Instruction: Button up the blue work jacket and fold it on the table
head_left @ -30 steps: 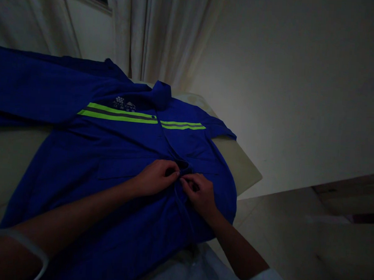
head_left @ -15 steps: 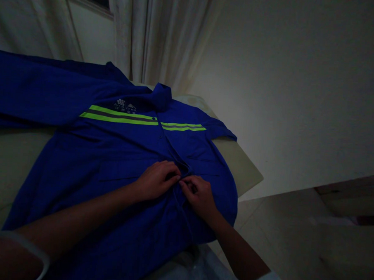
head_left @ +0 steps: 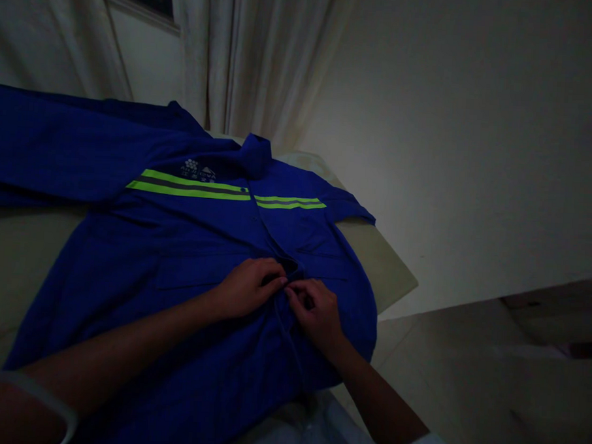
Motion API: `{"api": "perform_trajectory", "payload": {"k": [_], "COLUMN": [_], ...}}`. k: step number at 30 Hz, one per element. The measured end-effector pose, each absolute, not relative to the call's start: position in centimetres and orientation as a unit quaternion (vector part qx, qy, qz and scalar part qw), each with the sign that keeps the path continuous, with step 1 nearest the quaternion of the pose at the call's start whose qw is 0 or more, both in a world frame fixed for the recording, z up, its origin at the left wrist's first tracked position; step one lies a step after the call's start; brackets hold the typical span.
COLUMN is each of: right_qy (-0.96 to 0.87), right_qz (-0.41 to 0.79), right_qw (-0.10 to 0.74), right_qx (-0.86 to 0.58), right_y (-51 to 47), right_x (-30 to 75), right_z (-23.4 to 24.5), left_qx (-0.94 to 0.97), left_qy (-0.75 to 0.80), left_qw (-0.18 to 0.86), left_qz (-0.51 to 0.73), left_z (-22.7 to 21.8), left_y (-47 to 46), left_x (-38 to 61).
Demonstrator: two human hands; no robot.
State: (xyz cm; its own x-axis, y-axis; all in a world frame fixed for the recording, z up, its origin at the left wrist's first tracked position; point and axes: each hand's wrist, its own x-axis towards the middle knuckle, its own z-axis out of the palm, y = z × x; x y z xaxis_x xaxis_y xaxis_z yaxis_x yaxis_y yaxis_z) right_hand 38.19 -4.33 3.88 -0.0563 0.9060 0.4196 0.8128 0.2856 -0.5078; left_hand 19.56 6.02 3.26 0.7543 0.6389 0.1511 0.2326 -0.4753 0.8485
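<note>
A blue work shirt (head_left: 143, 241) with two bright green stripes across the chest lies spread front-up on a pale table (head_left: 387, 268). My left hand (head_left: 246, 288) and my right hand (head_left: 316, 311) meet at the shirt's front placket, about mid-chest. Both hands are closed in a pinch on the placket fabric, fingertips nearly touching each other. The button or hole between the fingers is too dark and small to make out. One sleeve stretches away to the far left.
Pale curtains (head_left: 244, 56) hang behind the table, beside a plain wall (head_left: 451, 137). The table's right corner ends near the shirt's hem side; floor lies beyond it at the lower right. The room is dim.
Both hands stay pinched at the same spot on the placket; only small finger shifts and a slight camera movement show.
</note>
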Motion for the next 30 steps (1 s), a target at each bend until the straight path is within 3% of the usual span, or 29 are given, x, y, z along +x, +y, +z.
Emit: {"api": "perform_trajectory", "payload": {"k": [17,30], "right_qy": [-0.678,-0.657], "right_qz": [0.192,0.200], "right_qw": [0.332,0.363], "right_qx": [-0.627,-0.629], "right_y": [-3.8,-3.9], "right_x": [38.7,38.4], "right_z": [3.4,3.4], "left_qx": [0.869,0.861], "left_qy": [0.286,0.261], "left_qw": [0.341,0.351], "left_qz": [0.215,0.258], "left_z": [2.6,2.3], "left_y": [5.0,4.8], "left_x": [19.6,19.6]}}
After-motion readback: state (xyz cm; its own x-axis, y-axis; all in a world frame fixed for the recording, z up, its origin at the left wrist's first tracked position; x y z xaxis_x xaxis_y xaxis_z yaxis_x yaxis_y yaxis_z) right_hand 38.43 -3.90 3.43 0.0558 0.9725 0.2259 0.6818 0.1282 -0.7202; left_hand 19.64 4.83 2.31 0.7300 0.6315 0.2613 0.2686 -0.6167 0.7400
